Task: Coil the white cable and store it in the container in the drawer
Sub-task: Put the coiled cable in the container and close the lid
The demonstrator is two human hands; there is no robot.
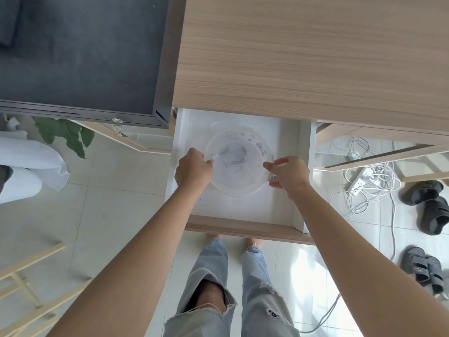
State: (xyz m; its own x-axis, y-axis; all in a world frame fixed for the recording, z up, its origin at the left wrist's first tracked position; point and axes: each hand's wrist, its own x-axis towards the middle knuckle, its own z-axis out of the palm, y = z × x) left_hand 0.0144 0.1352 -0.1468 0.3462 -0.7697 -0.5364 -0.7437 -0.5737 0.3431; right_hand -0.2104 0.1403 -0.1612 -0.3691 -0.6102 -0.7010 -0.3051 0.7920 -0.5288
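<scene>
The white cable (215,156) is pinched at its end in my left hand (193,170) over the clear container (239,164) in the open drawer (245,210), my right hand (288,177) gripping the container's rim.

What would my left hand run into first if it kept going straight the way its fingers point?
Most likely the rim of the clear round container in the drawer; the left hand already looks to be at it, though depth is unclear.

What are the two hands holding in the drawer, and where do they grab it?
Both hold the round clear container by its rim: left hand on its left edge, right hand on its right edge.
</scene>
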